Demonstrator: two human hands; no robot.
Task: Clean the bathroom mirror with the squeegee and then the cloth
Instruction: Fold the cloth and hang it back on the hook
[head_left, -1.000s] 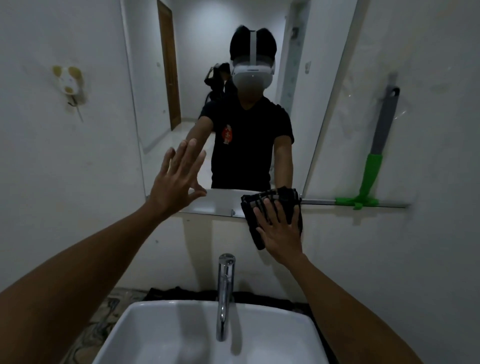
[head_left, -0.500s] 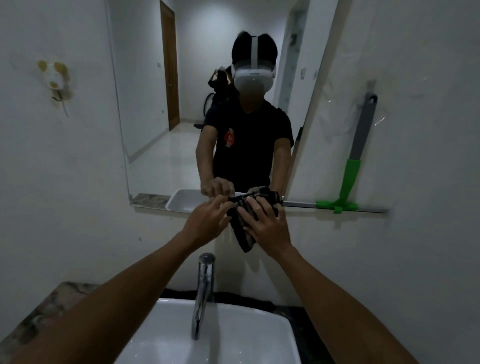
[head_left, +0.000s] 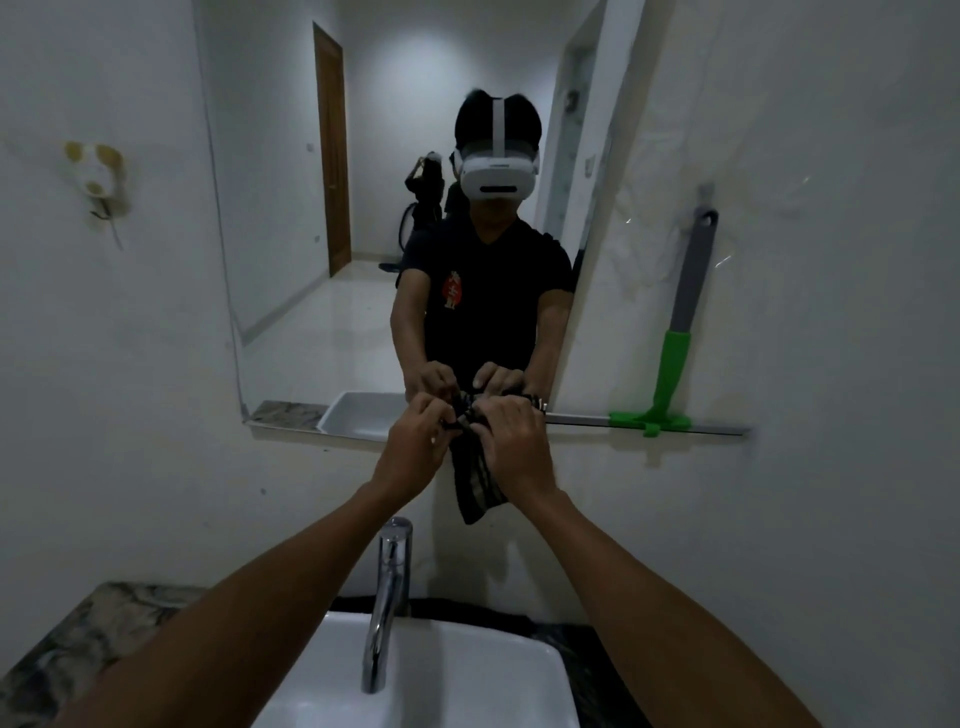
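Mirror (head_left: 332, 218): flat frameless glass on the pale wall, with a bevelled bottom edge; it reflects a person in a white headset and dark shirt.
Change: a second ago the left hand was spread flat against the glass and the right palm pressed the cloth to the wall; both hands have since closed in on the cloth at the mirror's lower right corner, much as half a second ago.
Wall hook (head_left: 98, 179): small pale plastic piece, yellowed in spots, far left on the wall.
Countertop (head_left: 88, 639): mottled, marble-like stone, at lower left.
Left hand (head_left: 415, 447): fingers curled, pinching the cloth's upper bunch from the left.
Faucet (head_left: 387, 597): shiny chrome tube, upright, rising behind the basin.
Basin (head_left: 467, 686): smooth white ceramic, square-cornered, below the hands.
Cloth (head_left: 475, 493): dark, soft, with faint pale stripes; crumpled between the two hands at the mirror's bottom edge, its loose end hanging down the wall.
Right hand (head_left: 514, 447): knuckles up, fingers curled over the cloth's top from the right, touching or nearly touching the left hand.
Squeegee (head_left: 675, 353): hangs on the wall well right of the hands; grey handle, bright green plastic neck, long thin metallic blade bar lying level.
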